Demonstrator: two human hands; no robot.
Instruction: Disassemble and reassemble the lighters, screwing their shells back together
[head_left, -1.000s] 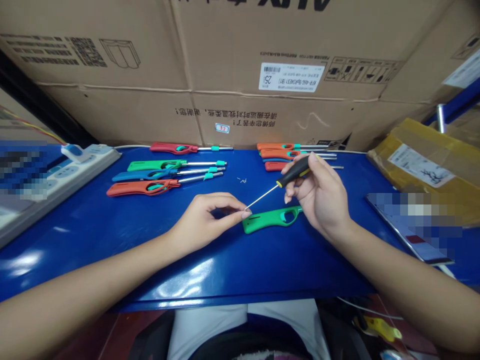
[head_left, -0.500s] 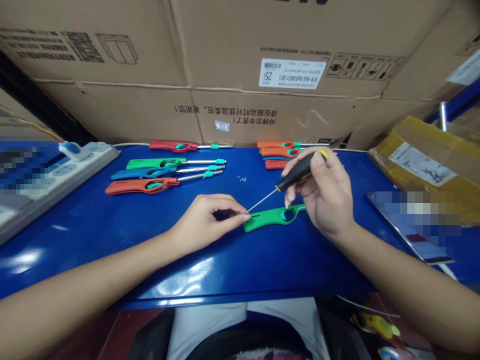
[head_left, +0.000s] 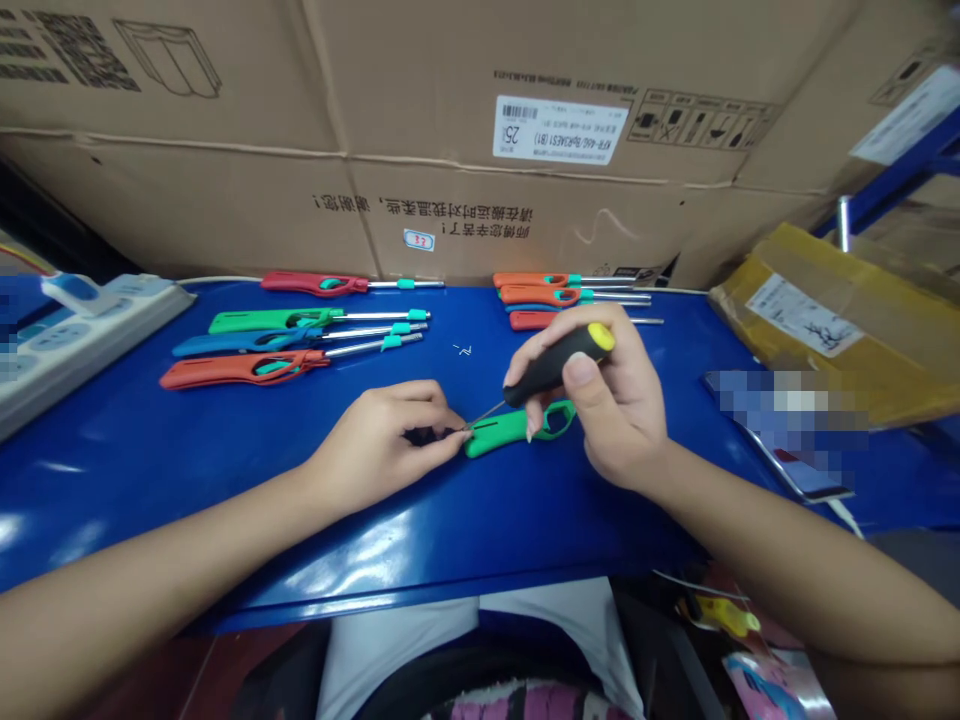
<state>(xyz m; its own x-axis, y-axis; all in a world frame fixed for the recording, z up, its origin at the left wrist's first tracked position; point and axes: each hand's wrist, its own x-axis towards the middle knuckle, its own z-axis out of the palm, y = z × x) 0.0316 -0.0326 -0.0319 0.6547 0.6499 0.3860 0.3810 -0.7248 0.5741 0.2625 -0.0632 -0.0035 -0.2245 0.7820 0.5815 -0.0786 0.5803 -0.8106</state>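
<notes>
Down low, shows pale trousers [head_left: 397,640] below the front edge of a glossy blue tabletop [head_left: 360,560]. Reaches out with the left hand [head_left: 394,435] to the butt of a green long-nosed lighter [head_left: 499,432], flat on the tabletop with handle leftward and trigger loop rightward. Draws the left thumb and fingertips into a narrow pinch at that butt; cannot tell whether gripping anything between. Holds a black-and-yellow screwdriver [head_left: 551,368] in the right hand [head_left: 626,410], wrapped round the handle, slanting the shaft down leftward to the pinch; cannot make out the tip.

Has a smartphone [head_left: 810,482] on a white cable [head_left: 847,518] to the right, well apart from both hands, and a few small pale slivers [head_left: 463,350] just beyond the butt. Has, farther left, a row: an orange-red lighter [head_left: 217,371], a blue lighter [head_left: 225,343], a second green lighter [head_left: 255,320] and a red lighter [head_left: 300,283], near a white power strip [head_left: 82,330]. Has, beyond the right hand, another red lighter [head_left: 531,320] and two orange lighters [head_left: 525,294], with a yellow-taped parcel [head_left: 877,365] farther right. Faces, behind everything, a big cardboard carton [head_left: 420,100] with upside-down print and a white label [head_left: 559,130].
</notes>
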